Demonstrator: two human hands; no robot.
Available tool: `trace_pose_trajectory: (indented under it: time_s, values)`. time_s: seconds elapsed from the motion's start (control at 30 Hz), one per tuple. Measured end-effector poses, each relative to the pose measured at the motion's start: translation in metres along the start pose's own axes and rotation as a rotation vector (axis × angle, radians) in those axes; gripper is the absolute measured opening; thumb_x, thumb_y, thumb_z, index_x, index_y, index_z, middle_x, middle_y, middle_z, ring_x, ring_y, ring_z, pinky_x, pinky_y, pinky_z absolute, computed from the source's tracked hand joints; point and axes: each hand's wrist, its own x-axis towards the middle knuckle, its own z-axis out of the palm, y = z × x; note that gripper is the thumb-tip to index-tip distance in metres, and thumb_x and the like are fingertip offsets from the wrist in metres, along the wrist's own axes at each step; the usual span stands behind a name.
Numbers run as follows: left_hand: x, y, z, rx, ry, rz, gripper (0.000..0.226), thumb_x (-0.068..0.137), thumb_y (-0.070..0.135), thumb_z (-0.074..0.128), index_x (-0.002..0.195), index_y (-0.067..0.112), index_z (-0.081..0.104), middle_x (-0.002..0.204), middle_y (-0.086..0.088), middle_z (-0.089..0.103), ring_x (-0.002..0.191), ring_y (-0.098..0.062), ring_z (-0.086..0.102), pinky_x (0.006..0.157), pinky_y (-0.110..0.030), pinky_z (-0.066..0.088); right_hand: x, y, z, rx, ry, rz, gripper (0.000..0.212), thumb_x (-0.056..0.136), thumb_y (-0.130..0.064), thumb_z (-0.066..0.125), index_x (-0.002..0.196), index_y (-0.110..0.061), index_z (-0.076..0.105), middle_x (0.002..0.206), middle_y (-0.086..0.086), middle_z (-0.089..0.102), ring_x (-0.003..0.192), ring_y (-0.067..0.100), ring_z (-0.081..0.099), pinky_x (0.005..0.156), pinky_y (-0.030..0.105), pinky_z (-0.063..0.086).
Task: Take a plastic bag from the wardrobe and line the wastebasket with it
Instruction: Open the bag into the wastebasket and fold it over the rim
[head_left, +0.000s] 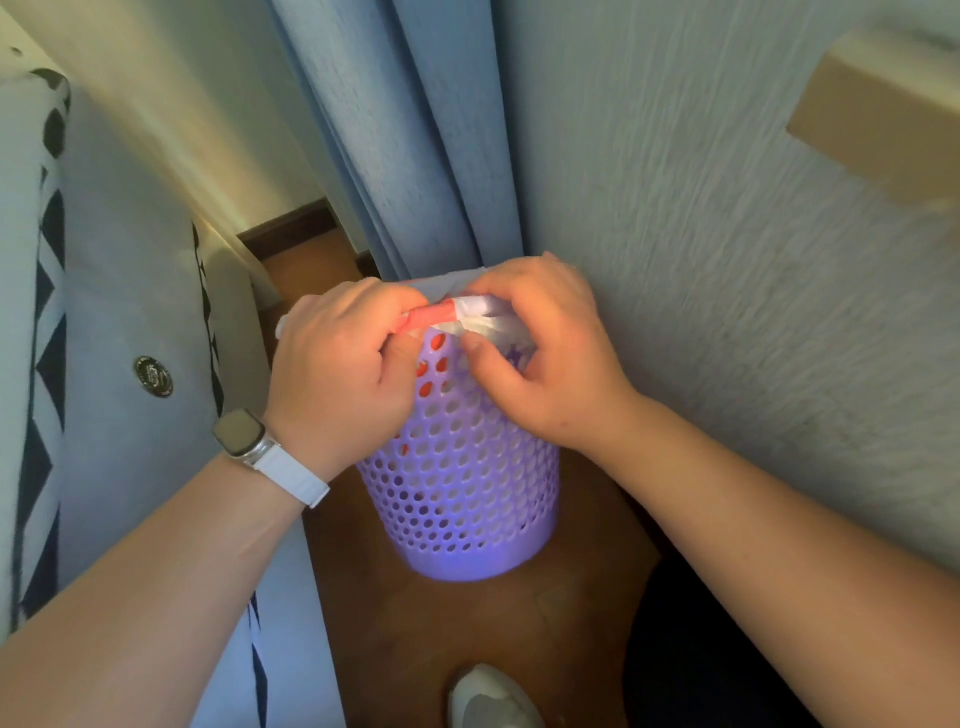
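A purple perforated wastebasket (457, 493) stands on the wooden floor between a bed and a wall. A thin white plastic bag with a red drawstring edge (436, 314) lies over its near rim. My left hand (337, 369), with a white-strapped watch on the wrist, grips the red edge of the bag at the rim. My right hand (545, 353) pinches the white bag just to the right of it, thumb against the basket's upper side. Red shows through some holes in the basket. The basket's opening is hidden behind both hands.
A bed with grey bedding and a black-and-white patterned strip (47, 312) fills the left. Blue curtains (395, 145) hang behind the basket. A textured wall (727, 234) runs along the right, with a tan box-like fixture (883, 119) on it. A shoe (488, 696) shows at the bottom.
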Motion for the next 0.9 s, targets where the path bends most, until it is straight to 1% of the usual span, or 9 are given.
trace_pose_trajectory:
  time_s: [0.1,0.17,0.27,0.33,0.37,0.43,0.6,0.77,0.9]
  values:
    - [0.001,-0.004,-0.002,-0.025,-0.001,-0.025,0.016,0.089,0.016,0.051,0.092,0.009,0.065,0.079,-0.004,0.063,0.075,-0.024,0.056,0.067,-0.038,0.040,-0.002,0.009,0.001,0.064,0.049,0.095,0.037,0.085,-0.030,0.060,0.113,-0.006,0.064,0.110,0.005,0.064,0.104,0.026,0.060,0.096,0.056,0.044]
    - [0.002,-0.007,-0.003,-0.067,0.009,-0.050,0.016,0.089,0.017,0.050,0.092,0.009,0.064,0.080,-0.003,0.062,0.075,-0.023,0.056,0.068,-0.038,0.042,-0.003,0.013,0.002,0.100,0.083,0.157,0.039,0.085,-0.031,0.060,0.113,-0.005,0.065,0.111,0.003,0.062,0.105,0.023,0.060,0.097,0.051,0.046]
    - [0.001,-0.004,-0.001,-0.144,0.010,-0.081,0.017,0.091,0.016,0.050,0.092,0.008,0.064,0.081,0.000,0.061,0.075,-0.020,0.056,0.067,-0.037,0.046,-0.003,0.015,0.003,0.124,0.112,0.201,0.029,0.085,-0.028,0.058,0.101,-0.005,0.065,0.102,0.002,0.063,0.096,0.023,0.060,0.089,0.044,0.048]
    - [-0.001,0.000,0.001,-0.192,0.020,-0.089,0.020,0.092,0.018,0.049,0.092,0.007,0.065,0.081,0.004,0.058,0.075,-0.015,0.055,0.066,-0.029,0.046,-0.003,0.014,0.003,0.116,0.145,0.202,0.019,0.083,-0.023,0.056,0.088,-0.005,0.061,0.092,0.005,0.061,0.086,0.025,0.058,0.080,0.047,0.047]
    - [-0.001,0.001,0.001,-0.213,0.028,-0.082,0.021,0.092,0.018,0.048,0.092,0.006,0.065,0.081,0.004,0.058,0.075,-0.015,0.054,0.066,-0.029,0.045,-0.002,0.014,0.003,0.102,0.159,0.197,0.017,0.082,-0.022,0.055,0.085,-0.006,0.060,0.088,0.005,0.060,0.082,0.026,0.056,0.076,0.049,0.046]
    - [-0.003,0.003,-0.001,-0.215,0.043,-0.039,0.022,0.091,0.019,0.049,0.094,0.004,0.066,0.082,0.000,0.060,0.075,-0.017,0.055,0.068,-0.035,0.045,0.000,0.013,0.002,0.064,0.171,0.172,0.016,0.082,-0.021,0.055,0.082,-0.006,0.058,0.085,0.006,0.059,0.079,0.028,0.055,0.073,0.052,0.045]
    - [-0.005,0.021,0.002,0.029,0.103,0.051,0.026,0.092,0.029,0.057,0.107,0.011,0.068,0.091,-0.006,0.068,0.084,-0.027,0.061,0.076,-0.040,0.042,-0.003,0.002,0.004,-0.052,0.160,0.076,0.020,0.085,-0.027,0.058,0.086,-0.007,0.063,0.088,0.009,0.062,0.083,0.032,0.058,0.084,0.053,0.044]
    - [-0.004,0.016,0.005,0.036,0.069,0.084,0.019,0.095,0.021,0.054,0.101,0.010,0.068,0.080,-0.007,0.061,0.075,-0.031,0.056,0.068,-0.038,0.038,-0.004,-0.005,0.005,-0.035,0.122,0.055,0.017,0.083,-0.023,0.069,0.089,-0.008,0.065,0.091,0.005,0.065,0.088,0.028,0.060,0.088,0.050,0.042]
    - [-0.001,0.000,0.006,0.001,0.014,0.019,0.017,0.093,0.016,0.052,0.093,0.006,0.066,0.077,-0.007,0.059,0.071,-0.030,0.055,0.061,-0.040,0.043,-0.003,-0.003,0.002,0.034,0.072,0.047,0.031,0.082,-0.029,0.064,0.102,-0.006,0.065,0.102,0.005,0.063,0.096,0.025,0.060,0.093,0.056,0.043]
